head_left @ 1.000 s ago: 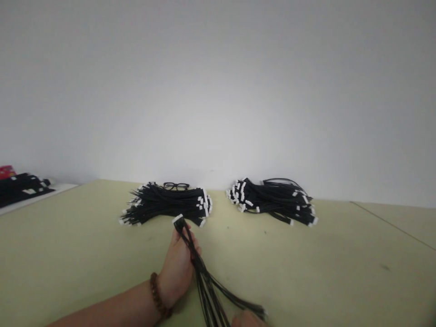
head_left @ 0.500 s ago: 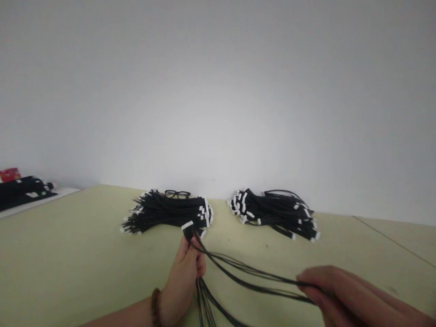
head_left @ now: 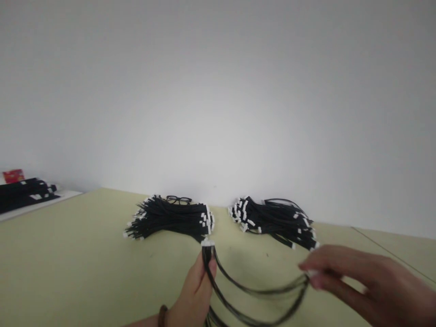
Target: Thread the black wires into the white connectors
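Note:
My left hand (head_left: pixel 199 288), with a brown bracelet at the wrist, is closed on a black cable harness just below its white connector (head_left: pixel 208 244). From there the black wires (head_left: pixel 235 313) loop down and across to the right. At the right, my right hand (head_left: pixel 361 281) pinches the other end of the wires, where a small white piece shows between thumb and fingers; motion blurs it. More dark strands hang below my left hand.
On the pale yellow table (head_left: pixel 78 254) lie a left pile of black cables (head_left: pixel 173 217) and a right pile (head_left: pixel 272 215), both with white connectors. Glasses (head_left: pixel 179 200) rest behind the left pile. Farther left are more black cables (head_left: pixel 23 195) and a red item (head_left: pixel 13 176).
My left hand has shifted right and down, its connector now upright. My right hand has moved up to the wires' end, and the wires have gone from nearly straight to a slack loop.

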The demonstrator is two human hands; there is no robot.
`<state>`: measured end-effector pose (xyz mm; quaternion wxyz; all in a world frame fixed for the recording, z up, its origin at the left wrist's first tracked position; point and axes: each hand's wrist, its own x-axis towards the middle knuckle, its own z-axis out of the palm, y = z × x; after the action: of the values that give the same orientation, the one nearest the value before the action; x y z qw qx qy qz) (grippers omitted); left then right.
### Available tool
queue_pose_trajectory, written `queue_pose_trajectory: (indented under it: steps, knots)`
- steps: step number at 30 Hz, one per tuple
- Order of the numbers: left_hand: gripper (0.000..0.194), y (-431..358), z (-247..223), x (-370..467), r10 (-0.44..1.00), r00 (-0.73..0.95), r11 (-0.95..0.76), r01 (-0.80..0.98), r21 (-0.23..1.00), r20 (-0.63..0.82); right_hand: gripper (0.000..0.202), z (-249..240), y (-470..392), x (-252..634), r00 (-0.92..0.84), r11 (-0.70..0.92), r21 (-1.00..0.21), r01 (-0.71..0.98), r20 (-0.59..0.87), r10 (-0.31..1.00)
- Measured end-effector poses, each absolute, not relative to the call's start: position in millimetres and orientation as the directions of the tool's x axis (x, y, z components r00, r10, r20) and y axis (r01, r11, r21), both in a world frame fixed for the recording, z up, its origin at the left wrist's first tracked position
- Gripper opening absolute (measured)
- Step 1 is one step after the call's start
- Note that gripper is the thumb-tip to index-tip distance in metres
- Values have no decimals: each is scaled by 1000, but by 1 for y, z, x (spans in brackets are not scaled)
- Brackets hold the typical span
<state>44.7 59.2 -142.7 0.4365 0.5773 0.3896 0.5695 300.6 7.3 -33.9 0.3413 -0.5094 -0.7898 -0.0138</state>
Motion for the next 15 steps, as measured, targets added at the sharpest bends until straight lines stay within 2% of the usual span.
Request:
queue_pose_trajectory:
  steps: [2,4,6,8,12,15]
  knots:
    - [45,56,-147,44,950,88,-301,22,953,298,15,-26,19,279,-178,403,-389,829,500,847]
    - [47,54,-152,44,953,102,-291,61,955,284,10,-24,29,256,-323,429,-549,717,284,903]
    - [48,52,-155,45,945,130,-312,86,946,300,9,-29,37,237,-381,410,-631,659,190,905]
    - [48,52,-153,48,921,182,-366,94,926,346,12,-36,42,222,-368,382,-677,629,174,914]
    - [44,53,-144,53,862,283,-457,76,886,420,33,-49,48,208,-286,351,-717,602,217,933]
    - [43,55,-146,56,839,326,-492,109,864,436,32,-53,50,204,-256,341,-721,603,229,939]
